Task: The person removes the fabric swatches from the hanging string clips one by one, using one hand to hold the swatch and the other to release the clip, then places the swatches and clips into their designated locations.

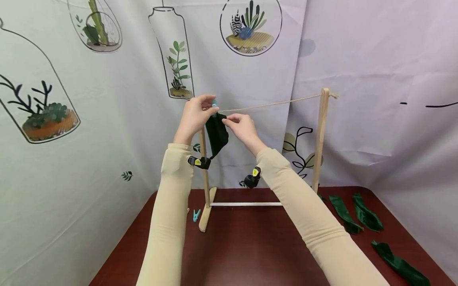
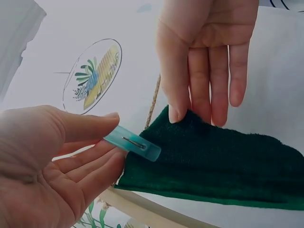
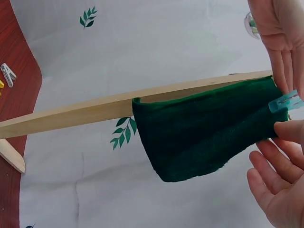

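Observation:
In the head view a dark green velvety cloth (image 1: 217, 135) hangs at the left end of a thin string (image 1: 272, 104). My left hand (image 1: 196, 113) pinches a light blue clothespin (image 2: 135, 143) between thumb and fingers. The clothespin's tip sits over the cloth's upper edge, at the string. My right hand (image 1: 244, 128) holds the cloth's other upper corner between thumb and index finger, just right of the clothespin. In the right wrist view the free end of the cloth hangs away from both hands, beside the wooden post.
Two wooden posts, left (image 1: 203, 147) and right (image 1: 321, 139), carry the string above a dark red table (image 1: 243, 246). A white bar (image 1: 247, 204) runs low between them. Several green cloths (image 1: 366, 214) lie at the right. Another blue clothespin (image 1: 196, 215) lies by the left foot.

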A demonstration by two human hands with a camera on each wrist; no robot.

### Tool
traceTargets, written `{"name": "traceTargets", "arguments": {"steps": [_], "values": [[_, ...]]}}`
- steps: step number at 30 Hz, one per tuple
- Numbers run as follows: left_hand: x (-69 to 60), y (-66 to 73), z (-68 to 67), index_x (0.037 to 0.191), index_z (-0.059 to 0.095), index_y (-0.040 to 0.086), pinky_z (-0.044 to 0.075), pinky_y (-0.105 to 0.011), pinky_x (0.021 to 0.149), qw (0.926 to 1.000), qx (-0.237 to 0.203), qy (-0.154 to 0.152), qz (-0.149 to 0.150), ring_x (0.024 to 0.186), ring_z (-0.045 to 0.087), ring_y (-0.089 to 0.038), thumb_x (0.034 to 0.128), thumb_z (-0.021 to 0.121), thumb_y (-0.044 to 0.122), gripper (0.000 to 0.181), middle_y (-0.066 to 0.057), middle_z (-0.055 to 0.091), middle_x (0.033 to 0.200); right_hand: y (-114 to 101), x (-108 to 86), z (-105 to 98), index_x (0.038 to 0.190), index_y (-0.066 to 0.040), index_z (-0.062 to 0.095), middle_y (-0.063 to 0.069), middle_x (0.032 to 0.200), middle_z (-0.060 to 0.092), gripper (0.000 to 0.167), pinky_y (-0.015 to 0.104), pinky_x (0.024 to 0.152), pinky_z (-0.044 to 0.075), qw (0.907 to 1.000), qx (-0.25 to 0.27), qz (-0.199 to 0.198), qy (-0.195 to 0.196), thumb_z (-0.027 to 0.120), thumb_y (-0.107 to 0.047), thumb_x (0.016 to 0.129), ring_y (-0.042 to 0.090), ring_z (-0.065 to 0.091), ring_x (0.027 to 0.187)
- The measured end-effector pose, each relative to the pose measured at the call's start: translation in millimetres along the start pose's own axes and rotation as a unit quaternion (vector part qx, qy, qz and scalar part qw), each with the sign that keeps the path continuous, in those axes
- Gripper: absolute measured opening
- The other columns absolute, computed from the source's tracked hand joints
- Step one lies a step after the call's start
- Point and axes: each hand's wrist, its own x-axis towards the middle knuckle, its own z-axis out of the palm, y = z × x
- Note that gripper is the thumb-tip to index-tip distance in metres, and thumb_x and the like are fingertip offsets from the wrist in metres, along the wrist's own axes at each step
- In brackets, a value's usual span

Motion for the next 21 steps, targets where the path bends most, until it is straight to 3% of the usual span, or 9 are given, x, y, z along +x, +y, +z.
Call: {"name": "traceTargets", "arguments": {"steps": [21], "values": [[-6.6,-0.1,4.8,0.109,0.075,0.002,0.056,-0.037,0.085,0.9969,-0.001,0.071,0.035,0.096,0.070,-0.024,0.0930,0.075,0.014,0.020,-0.013,0.074,0.105,0.4,0.1,0.1,0.116,-0.005,0.075,0.009,0.113,0.074,0.029,0.036,0.092,0.051,0.9999,-0.011,-0.005,0.002,0.068,-0.028,0.098,0.021,0.065,0.108]]}}
